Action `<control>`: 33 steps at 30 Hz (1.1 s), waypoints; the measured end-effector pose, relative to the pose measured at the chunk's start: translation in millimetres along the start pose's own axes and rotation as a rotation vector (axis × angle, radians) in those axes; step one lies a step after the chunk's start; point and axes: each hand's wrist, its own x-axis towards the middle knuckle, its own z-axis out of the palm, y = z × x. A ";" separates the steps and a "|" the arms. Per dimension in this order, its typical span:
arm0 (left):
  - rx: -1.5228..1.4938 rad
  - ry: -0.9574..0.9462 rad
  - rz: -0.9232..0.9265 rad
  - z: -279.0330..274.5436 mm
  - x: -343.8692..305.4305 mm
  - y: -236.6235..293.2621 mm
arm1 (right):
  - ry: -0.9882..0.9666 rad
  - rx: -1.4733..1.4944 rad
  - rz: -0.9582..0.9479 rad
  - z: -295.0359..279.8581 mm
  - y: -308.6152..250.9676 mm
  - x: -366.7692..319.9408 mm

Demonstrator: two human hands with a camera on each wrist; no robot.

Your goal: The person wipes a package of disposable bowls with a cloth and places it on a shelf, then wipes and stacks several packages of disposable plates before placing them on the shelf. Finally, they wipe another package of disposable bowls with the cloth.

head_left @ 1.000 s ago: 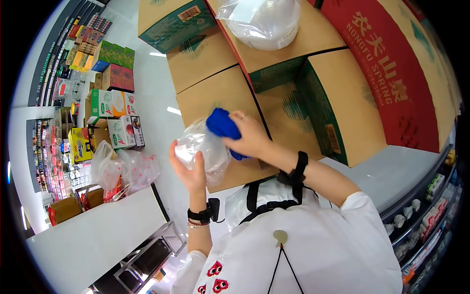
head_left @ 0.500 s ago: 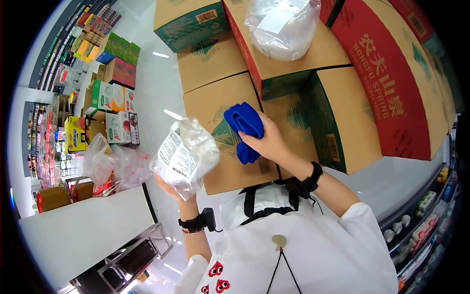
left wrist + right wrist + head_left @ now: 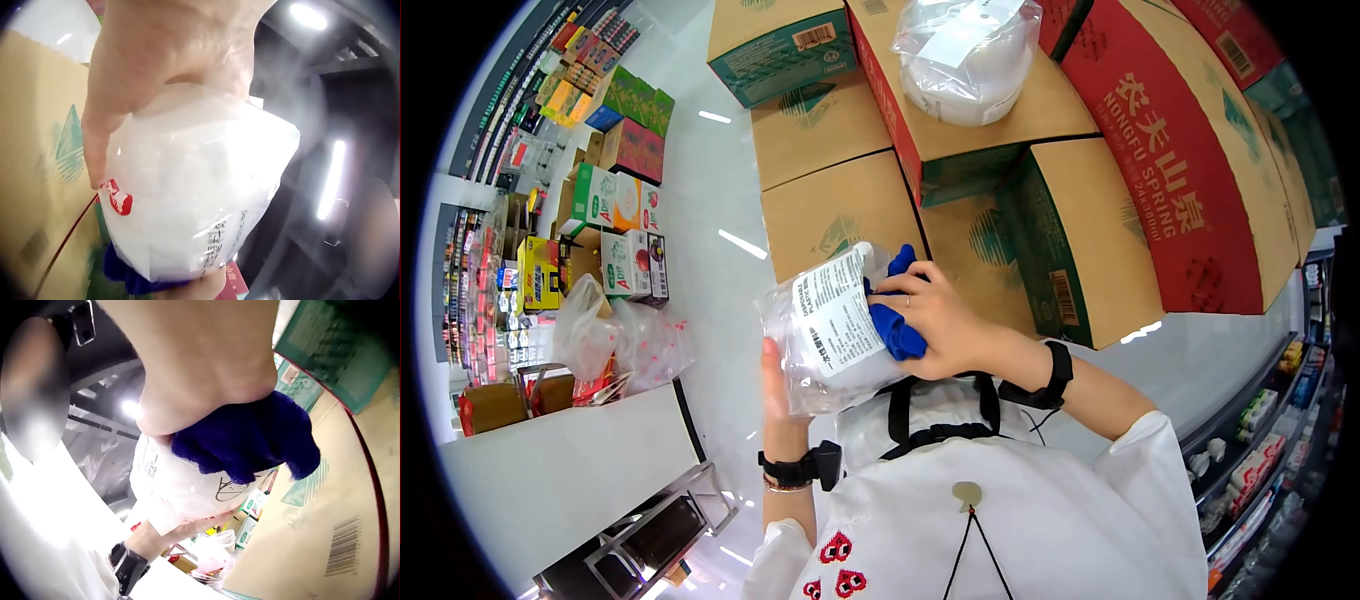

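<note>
A clear plastic bag of white goods with a printed label (image 3: 830, 330) is held up in front of my chest. My left hand (image 3: 778, 385) supports it from below and behind, fingers up along its side; the left wrist view shows the bag (image 3: 194, 200) against that palm. My right hand (image 3: 935, 320) holds a bunched blue cloth (image 3: 892, 318) and presses it against the bag's right side. In the right wrist view the blue cloth (image 3: 250, 440) sits under the palm, touching the bag (image 3: 181, 487).
Stacked cardboard cartons (image 3: 840, 215) stand just ahead, one red carton (image 3: 1170, 170) to the right. A second wrapped white package (image 3: 965, 55) lies on a carton top. Boxes (image 3: 620, 230) and plastic bags (image 3: 615, 340) sit on the floor left, beside a white table (image 3: 570, 470).
The right hand with the blue cloth came off the carton top and back onto the bag. The left hand turned the bag, raising it closer to my chest with the label facing me.
</note>
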 end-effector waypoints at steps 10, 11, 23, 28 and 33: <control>0.125 0.064 0.196 -36.4 14.8 -13.5 | -0.199 1.014 0.673 -23.9 -6.3 23.2; 0.116 0.005 0.224 -41.4 16.2 -10.7 | -0.231 1.227 0.775 -19.6 -3.5 21.7; 0.059 0.265 0.267 -88.0 42.0 -13.4 | 0.153 0.065 -0.041 -67.4 -22.6 30.5; -0.043 0.103 0.086 -46.4 29.2 -4.6 | 0.215 -0.397 -0.476 -20.1 -22.9 35.1; -0.204 0.114 0.000 -31.8 13.4 -9.6 | 0.110 -0.292 -0.069 -11.8 -5.9 33.9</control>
